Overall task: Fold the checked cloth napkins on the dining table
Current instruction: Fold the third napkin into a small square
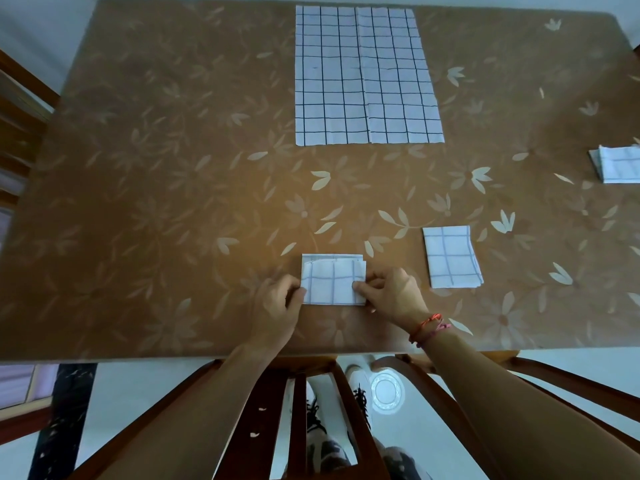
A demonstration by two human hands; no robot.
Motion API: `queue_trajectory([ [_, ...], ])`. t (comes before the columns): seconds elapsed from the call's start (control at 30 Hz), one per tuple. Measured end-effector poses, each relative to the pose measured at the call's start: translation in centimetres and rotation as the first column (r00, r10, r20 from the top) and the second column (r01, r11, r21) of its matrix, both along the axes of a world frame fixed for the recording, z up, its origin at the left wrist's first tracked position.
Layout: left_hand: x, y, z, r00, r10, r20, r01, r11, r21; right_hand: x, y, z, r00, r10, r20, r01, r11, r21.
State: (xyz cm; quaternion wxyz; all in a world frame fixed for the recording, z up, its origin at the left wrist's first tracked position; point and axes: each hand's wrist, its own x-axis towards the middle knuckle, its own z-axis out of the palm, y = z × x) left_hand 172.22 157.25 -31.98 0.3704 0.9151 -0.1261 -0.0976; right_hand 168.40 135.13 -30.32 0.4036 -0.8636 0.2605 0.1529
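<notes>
Four napkins lie on the surface [156, 168]: a cut-off napkin [620, 166] at right edge, a spread napkin [363, 74] upper centre, a folded napkin [450, 258] lower right, and a small napkin [332, 282] lower centre, pinched by left grip [278, 299] and right grip [391, 292].

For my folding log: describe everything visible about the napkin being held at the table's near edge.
The small folded napkin is white cloth with thin dark check lines, folded into a compact, layered rectangle; a back layer peeks out beyond the top flap's far edge. It lies flat on the brown floral table, near its front edge. The left-hand grip pinches its left side and the right-hand grip pinches its right side.
</notes>
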Motion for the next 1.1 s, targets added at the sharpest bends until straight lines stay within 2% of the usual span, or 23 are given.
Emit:
queue_trajectory([
  [0.2, 0.4, -0.3, 0.1, 0.998, 0.025, -0.057, -0.025, 1.0, 0.008, 0.8, -0.2, -0.3, 0.998, -0.053, -0.025, 0.053, 0.999, 0.004],
  [0.33, 0.7, -0.6, 0.3, 0.999, 0.009, -0.053, -0.004, 0.997, 0.079, 1.3, -0.2, -0.4, 0.997, -0.063, -0.038, 0.063, 0.998, 0.005],
  [0.43, 0.9, -0.5, 0.2, 0.998, -0.067, -0.011, 0.068, 0.98, 0.187, 1.5, -0.3, -0.6, 0.997, -0.065, -0.049, 0.065, 0.998, 0.0],
  [0.5, 1.0, -0.4, 0.0, 0.987, -0.14, 0.072, 0.112, 0.945, 0.308, 1.6, -0.3, -0.6, 0.996, -0.067, -0.063, 0.067, 0.998, -0.01],
  [0.57, 0.9, -0.5, -0.1, 0.95, -0.239, 0.203, 0.147, 0.911, 0.386, 1.7, -0.3, -0.7, 0.995, -0.062, -0.073, 0.061, 0.998, -0.017],
  [0.63, 0.9, -0.6, -0.4, 0.883, -0.391, 0.261, 0.256, 0.865, 0.431, 1.7, -0.3, -0.9, 0.997, -0.044, -0.064, 0.042, 0.999, -0.027],
  [0.73, 1.3, -0.6, -1.1, 0.812, -0.55, 0.197, 0.388, 0.759, 0.522, 1.7, -0.3, -0.9, 0.999, -0.026, -0.042, 0.024, 0.999, -0.048],
  [0.9, 1.8, -0.5, -1.5, 0.832, -0.544, 0.104, 0.395, 0.715, 0.576, 1.8, 0.0, -0.6, 0.998, -0.044, -0.049, 0.04, 0.997, -0.073],
  [1.0, 1.8, -0.6, -1.6, 0.834, -0.538, 0.121, 0.383, 0.723, 0.575, 1.3, 0.5, 0.5, 0.998, -0.021, 0.051, 0.035, 0.96, -0.276],
  [1.1, 1.8, -0.6, -1.7, 0.842, -0.525, 0.128, 0.37, 0.733, 0.57, 0.9, 2.3, 1.0, 0.924, 0.206, 0.323, -0.033, 0.883, -0.468],
])
